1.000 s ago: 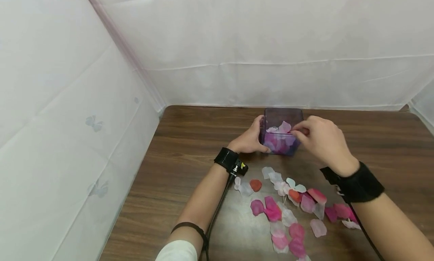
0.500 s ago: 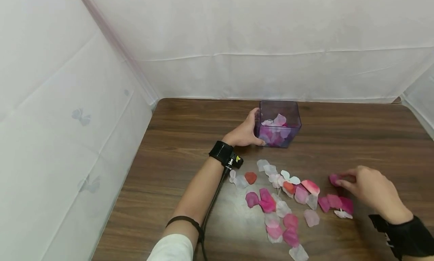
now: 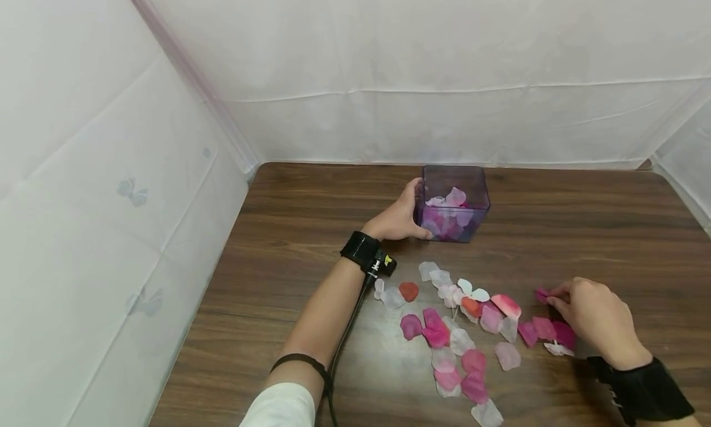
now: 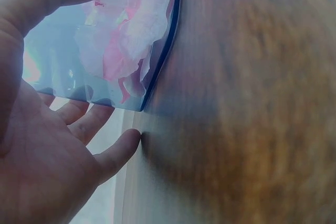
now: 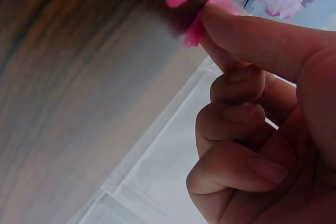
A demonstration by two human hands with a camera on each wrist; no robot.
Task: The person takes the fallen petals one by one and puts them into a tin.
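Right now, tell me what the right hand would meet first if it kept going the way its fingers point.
The right hand pinches a pink petal, fingers pointing left. Straight on lies the cluster of loose petals on the table, though depth is uncertain.

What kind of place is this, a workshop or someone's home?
Probably a small screened-off recording booth: white fabric walls enclose a wooden table, and both wrists wear black camera bands. Petals lie scattered on it.

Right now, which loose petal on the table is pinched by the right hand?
The deep pink petal at the far right of the scatter, pinched by the right hand; the others lie untouched.
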